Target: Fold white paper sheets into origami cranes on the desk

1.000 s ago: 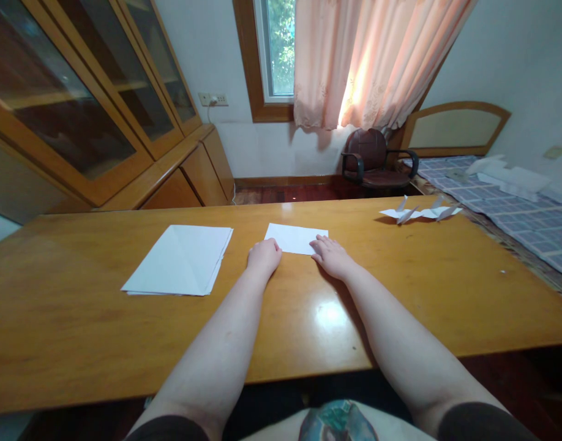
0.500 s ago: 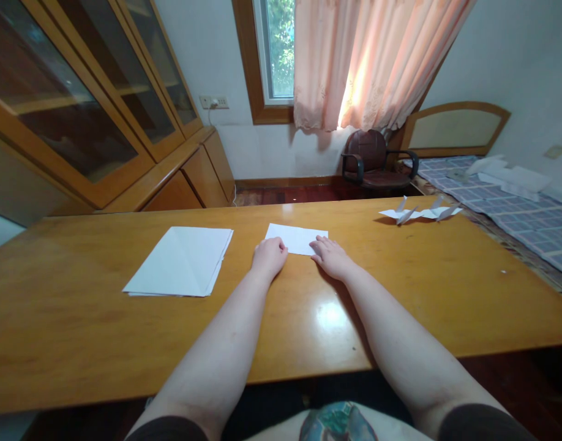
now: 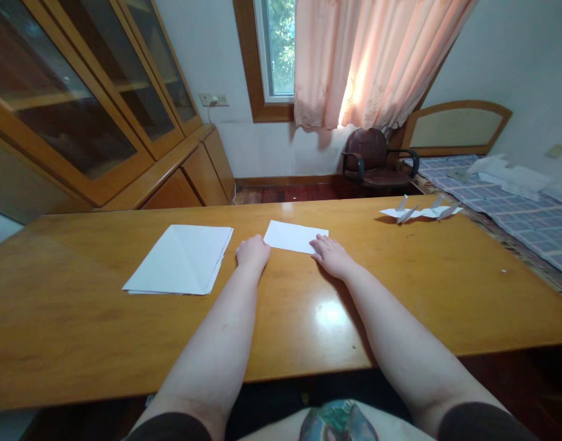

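From my head camera, my right hand (image 3: 331,257) lies open with its fingers flat on the near right corner of a white paper sheet (image 3: 292,236), pressing it to the wooden table (image 3: 79,324), while my left hand (image 3: 252,254) is curled loosely, gripping nothing, just beside the sheet's near left corner. The sheet lies between my hands, and a stack of white paper (image 3: 180,260) sits to its left, near my left hand. Folded paper cranes (image 3: 419,212) lie well apart, toward the table's far right edge.
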`<state>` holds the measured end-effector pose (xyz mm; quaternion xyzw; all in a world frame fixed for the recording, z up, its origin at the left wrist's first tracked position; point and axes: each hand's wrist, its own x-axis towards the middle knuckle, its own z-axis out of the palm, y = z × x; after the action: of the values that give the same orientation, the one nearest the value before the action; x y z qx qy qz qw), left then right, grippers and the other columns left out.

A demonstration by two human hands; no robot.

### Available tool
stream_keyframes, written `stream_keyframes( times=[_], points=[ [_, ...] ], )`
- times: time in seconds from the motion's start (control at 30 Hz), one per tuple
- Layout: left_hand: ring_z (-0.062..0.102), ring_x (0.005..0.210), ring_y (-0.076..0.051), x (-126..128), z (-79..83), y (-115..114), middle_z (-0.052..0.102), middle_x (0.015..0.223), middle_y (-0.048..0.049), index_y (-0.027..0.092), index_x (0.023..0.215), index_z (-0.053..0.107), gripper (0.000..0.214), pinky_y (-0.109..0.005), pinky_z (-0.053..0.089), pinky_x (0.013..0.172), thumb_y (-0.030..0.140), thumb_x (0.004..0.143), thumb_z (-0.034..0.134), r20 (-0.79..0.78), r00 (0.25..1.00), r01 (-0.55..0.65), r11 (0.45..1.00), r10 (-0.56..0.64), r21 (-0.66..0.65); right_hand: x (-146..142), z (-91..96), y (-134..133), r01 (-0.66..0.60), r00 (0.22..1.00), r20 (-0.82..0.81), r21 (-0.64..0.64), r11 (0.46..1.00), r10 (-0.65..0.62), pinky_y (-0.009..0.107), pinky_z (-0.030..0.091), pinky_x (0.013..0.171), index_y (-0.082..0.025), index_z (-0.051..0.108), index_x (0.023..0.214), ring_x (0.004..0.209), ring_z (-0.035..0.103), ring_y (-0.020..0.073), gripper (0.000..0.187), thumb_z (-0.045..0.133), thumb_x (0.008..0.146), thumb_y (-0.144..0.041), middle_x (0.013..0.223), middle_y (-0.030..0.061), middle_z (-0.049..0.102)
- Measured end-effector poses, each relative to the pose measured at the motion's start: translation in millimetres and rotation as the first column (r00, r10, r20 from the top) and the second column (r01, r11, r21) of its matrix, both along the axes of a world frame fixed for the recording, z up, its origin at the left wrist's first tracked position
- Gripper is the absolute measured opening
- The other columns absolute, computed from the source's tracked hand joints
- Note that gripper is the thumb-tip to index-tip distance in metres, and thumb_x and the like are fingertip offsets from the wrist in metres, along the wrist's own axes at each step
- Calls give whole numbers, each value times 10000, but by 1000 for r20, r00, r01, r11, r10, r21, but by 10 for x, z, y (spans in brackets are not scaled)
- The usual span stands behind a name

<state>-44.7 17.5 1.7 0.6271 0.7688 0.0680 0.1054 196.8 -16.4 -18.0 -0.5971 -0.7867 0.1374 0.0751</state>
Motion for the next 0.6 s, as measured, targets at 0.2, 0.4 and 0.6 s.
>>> stream_keyframes(
  times=[0.2,0.4,0.6],
  points=[
    [623,990,-361,-143,12,26,691,1006,-172,177,978,667,262,-433,483,753,310,803,524,-27,993,-118,993,119,23,10,-37,17,6,1000,-18,13,1000,-5,462,206,1128,-205,476,1337,1394,271,268,445,483,917,-351,1504,131,327],
    [549,1106,-303,-4,-58,4,642,1158,-112,213,1115,618,369,-416,438,915,439,863,472,7,996,84,968,-88,238,56,-52,52,4,998,-57,44,999,-2,456,228,1122,-202,524,1272,1379,308,267,415,511,903,-389,1488,128,360],
    [406,1280,-303,243,-154,-56,474,1396,-115,205,1312,500,581,-418,312,1071,460,794,565,-27,964,266,943,-266,200,63,-81,88,38,997,-68,76,996,-33,477,246,1112,-203,544,1233,1361,338,284,373,514,900,-369,1470,119,392]
  ],
)
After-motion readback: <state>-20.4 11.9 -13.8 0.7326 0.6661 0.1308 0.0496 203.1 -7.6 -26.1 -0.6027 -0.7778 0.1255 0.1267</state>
